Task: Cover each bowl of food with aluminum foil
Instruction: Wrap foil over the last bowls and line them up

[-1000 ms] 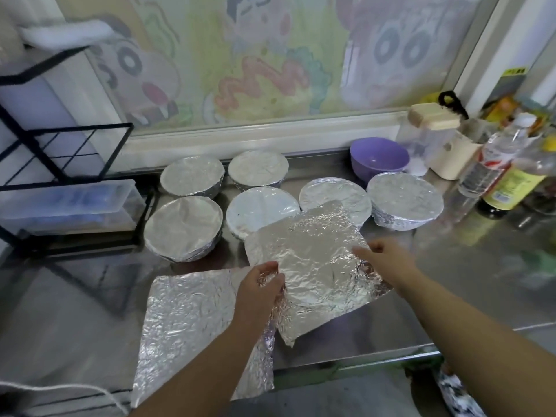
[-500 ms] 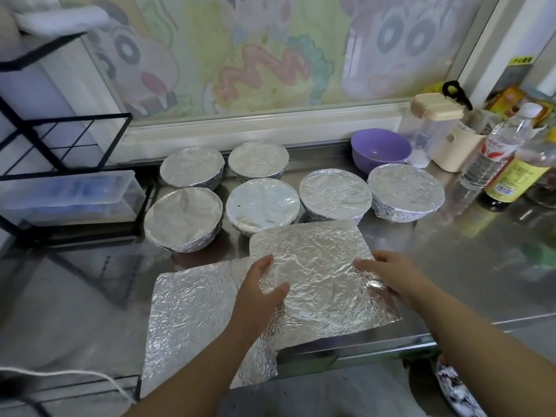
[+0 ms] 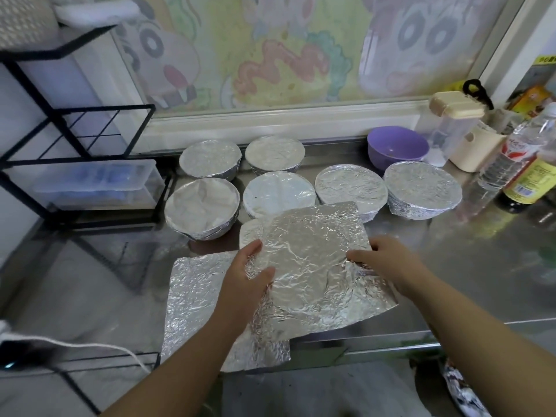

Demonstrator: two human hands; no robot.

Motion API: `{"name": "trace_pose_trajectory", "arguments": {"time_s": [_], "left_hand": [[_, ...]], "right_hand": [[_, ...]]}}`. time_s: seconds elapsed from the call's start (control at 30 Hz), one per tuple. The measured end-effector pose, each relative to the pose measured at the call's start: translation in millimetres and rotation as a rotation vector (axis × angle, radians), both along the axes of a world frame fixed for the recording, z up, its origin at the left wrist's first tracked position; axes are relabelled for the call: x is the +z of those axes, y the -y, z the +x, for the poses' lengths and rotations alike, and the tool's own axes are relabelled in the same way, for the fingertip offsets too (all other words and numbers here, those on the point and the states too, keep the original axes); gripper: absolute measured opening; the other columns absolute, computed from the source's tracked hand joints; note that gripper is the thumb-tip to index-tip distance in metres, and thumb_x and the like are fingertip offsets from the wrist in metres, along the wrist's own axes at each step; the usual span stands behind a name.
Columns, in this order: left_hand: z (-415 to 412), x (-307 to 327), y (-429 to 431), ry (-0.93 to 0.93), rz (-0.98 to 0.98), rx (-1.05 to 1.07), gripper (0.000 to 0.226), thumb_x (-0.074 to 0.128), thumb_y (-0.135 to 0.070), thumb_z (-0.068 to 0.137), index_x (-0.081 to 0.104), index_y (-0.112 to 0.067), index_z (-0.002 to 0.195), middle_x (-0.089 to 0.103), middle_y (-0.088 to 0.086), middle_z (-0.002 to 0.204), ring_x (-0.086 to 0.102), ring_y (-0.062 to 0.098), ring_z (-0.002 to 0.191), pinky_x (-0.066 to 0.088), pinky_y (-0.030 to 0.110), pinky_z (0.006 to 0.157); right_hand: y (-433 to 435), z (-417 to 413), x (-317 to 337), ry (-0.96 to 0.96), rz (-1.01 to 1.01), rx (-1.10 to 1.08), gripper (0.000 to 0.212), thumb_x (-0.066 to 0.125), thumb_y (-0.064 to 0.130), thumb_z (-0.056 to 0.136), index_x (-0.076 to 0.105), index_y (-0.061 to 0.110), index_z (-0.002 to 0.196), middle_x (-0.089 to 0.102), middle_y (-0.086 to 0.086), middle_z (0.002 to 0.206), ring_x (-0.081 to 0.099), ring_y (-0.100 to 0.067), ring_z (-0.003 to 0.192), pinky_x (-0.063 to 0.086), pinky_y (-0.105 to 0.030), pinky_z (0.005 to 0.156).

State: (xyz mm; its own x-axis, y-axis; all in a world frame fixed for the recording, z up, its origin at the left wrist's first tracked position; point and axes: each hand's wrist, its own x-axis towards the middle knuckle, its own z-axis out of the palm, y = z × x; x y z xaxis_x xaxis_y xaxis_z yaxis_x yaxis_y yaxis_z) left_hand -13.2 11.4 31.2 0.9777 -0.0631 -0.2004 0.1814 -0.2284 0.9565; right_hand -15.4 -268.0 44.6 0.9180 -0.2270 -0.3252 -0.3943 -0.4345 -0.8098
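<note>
head view — left hand (image 3: 246,276), right hand (image 3: 389,261) grip foil sheet (image 3: 313,260) — underneath hidden.

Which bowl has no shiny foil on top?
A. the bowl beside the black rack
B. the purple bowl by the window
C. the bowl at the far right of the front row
B: the round purple plastic bowl by the window stands open with its inside showing, while the foil-covered round bowl beside the black wire rack and the far-right foil-covered bowl are sealed in crinkled silver.
</note>
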Motion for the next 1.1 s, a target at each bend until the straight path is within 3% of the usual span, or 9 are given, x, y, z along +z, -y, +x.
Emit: {"name": "trace_pose_trajectory", "arguments": {"time_s": [0.3,0.47,0.53,0.6,0.7,0.8,0.9,1.03,1.1], "left_hand": [[-17.0,-15.9,-18.8,-0.028,0.084,0.010,0.053,0.067,-0.018,0.092,0.050,-0.033,0.140,0.053,-0.018,0.132,0.050,0.011,0.128,0.040,0.038,0.112],[-14.7,-22.1,-24.8,0.015,0.197,-0.021,0.049,0.069,-0.025,0.092,0.051,-0.034,0.136,0.048,-0.009,0.138,0.048,0.012,0.129,0.038,0.035,0.111],[-12.9,-19.6,-29.5,0.134,0.287,0.061,0.044,0.067,-0.033,0.092,0.052,-0.032,0.134,0.041,-0.001,0.143,0.044,0.016,0.132,0.037,0.034,0.110],[-8.9,-7.4,-28.7,0.374,0.387,0.107,0.044,0.059,-0.042,0.091,0.056,-0.025,0.131,0.041,0.001,0.144,0.040,0.015,0.134,0.034,0.031,0.107],[3.9,1.5,-13.1,0.620,0.638,-0.143,0.054,0.040,-0.053,0.096,0.052,-0.021,0.137,0.041,-0.002,0.150,0.034,0.016,0.142,0.027,0.042,0.117],[11.4,-14.2,-1.7,0.599,1.039,-0.498,0.077,0.011,-0.061,0.094,0.023,-0.019,0.157,0.008,0.002,0.167,-0.006,0.020,0.154,0.009,0.052,0.123],[7.3,-30.4,-4.3,0.501,1.081,-0.648,0.087,0.018,-0.068,0.091,-0.004,-0.020,0.159,-0.021,0.003,0.164,-0.032,0.017,0.147,-0.005,0.046,0.124],[2.3,-28.3,-5.4,0.480,1.131,-0.737,0.119,0.025,-0.095,0.075,-0.014,-0.019,0.157,-0.033,0.007,0.160,-0.038,0.020,0.144,-0.008,0.046,0.123],[2.0,-24.0,-5.0,0.494,1.152,-0.776,0.128,0.028,-0.100,0.067,-0.017,-0.020,0.157,-0.035,0.007,0.159,-0.039,0.022,0.144,-0.007,0.048,0.123]], "right_hand": [[-17.9,-8.4,-40.7,-0.104,0.173,0.008,0.016,0.074,0.016,0.092,0.074,0.001,0.099,0.076,-0.017,0.098,0.073,-0.024,0.087,0.058,-0.027,0.070],[-11.2,-14.6,-41.1,-0.165,0.191,0.036,0.019,0.073,0.029,0.094,0.074,0.013,0.104,0.075,-0.008,0.098,0.070,-0.025,0.089,0.054,-0.037,0.083],[-7.8,-15.3,-29.4,-0.117,0.078,-0.015,0.031,0.074,0.034,0.092,0.070,0.018,0.118,0.071,-0.002,0.106,0.064,-0.019,0.090,0.051,-0.036,0.086],[-18.2,-15.5,-8.8,0.120,-0.201,-0.096,0.043,0.074,0.034,0.092,0.065,0.017,0.130,0.069,0.000,0.119,0.062,-0.016,0.102,0.046,-0.032,0.092],[-73.1,-22.2,22.0,0.410,-0.423,0.197,0.045,0.060,0.040,0.100,0.056,0.024,0.142,0.058,0.006,0.141,0.049,-0.013,0.131,0.034,-0.030,0.111],[-114.8,-25.7,2.5,0.328,-0.612,0.609,0.070,0.012,0.062,0.101,0.026,0.027,0.160,0.022,0.004,0.168,0.012,-0.015,0.156,0.002,-0.037,0.126],[-102.3,-21.6,-29.5,0.261,-0.736,0.656,0.103,-0.025,0.080,0.081,0.007,0.026,0.163,0.000,0.000,0.171,-0.013,-0.020,0.156,-0.012,-0.044,0.125],[-78.0,-14.7,-45.5,0.176,-0.766,0.577,0.110,-0.025,0.085,0.075,-0.003,0.024,0.163,-0.011,0.000,0.170,-0.021,-0.020,0.154,-0.013,-0.040,0.124],[-73.9,-9.3,-44.7,0.110,-0.701,0.543,0.106,-0.013,0.084,0.079,-0.003,0.020,0.163,-0.013,0.002,0.170,-0.019,-0.015,0.155,-0.008,-0.032,0.122]]}}
